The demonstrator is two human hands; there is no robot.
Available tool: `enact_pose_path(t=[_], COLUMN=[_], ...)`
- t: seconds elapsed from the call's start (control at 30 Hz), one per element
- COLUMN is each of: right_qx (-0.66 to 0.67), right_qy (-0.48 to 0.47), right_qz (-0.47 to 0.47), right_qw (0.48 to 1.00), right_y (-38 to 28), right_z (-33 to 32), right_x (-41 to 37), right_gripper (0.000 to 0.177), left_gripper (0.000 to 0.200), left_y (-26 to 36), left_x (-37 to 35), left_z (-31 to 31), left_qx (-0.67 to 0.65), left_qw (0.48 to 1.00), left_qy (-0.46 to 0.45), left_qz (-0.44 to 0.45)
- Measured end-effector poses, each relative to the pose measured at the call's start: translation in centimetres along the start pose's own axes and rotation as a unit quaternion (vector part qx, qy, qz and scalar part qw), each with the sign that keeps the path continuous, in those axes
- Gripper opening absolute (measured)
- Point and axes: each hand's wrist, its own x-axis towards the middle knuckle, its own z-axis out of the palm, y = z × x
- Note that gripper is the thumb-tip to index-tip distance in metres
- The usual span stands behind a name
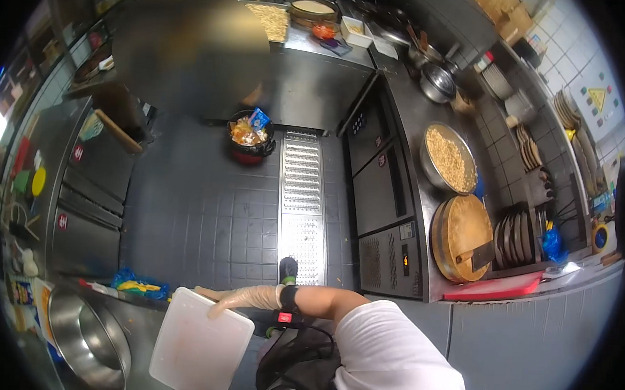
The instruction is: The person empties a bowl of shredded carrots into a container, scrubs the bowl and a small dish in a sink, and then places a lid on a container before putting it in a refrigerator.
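Note:
My right hand (pixel 241 300), in a thin clear glove, reaches across in front of me and grips the upper edge of a white rectangular plastic tray (pixel 201 347). The tray has rounded corners, a faint pinkish smear in its middle and tilts over the near counter. Its thumb side lies along the face while other fingers go behind the edge. My left hand is out of sight. Left of the tray stands a large steel pot (pixel 90 339). A blue and yellow plastic bundle (pixel 141 285) lies just beyond it.
On the right counter are a bowl of pale chopped food (pixel 450 159), a round chopping block (pixel 464 229) bearing a cleaver (pixel 477 256), and a red cutting board (pixel 493 287). A full waste bin (pixel 250 152) stands on the floor beside a metal drain grate (pixel 302 194).

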Motion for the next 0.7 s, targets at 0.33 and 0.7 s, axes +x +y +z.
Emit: enact_pose_path(t=[0.33, 0.7], right_qx=[0.048, 0.381], right_qy=[0.192, 0.571], right_qz=[-0.110, -0.295], right_qw=[0.974, 0.665], right_y=[-8.4, -5.3], right_z=[-13.8, -34.3], right_x=[-21.0, -36.3], right_gripper=[0.087, 0.073], left_gripper=[0.038, 0.025], left_y=[18.2, 46.5], left_x=[8.9, 20.0], left_z=[15.1, 58.2], left_qx=[0.082, 0.117], left_qw=[0.977, 0.858], left_qy=[-0.176, -0.384], left_qz=[0.091, 0.319])
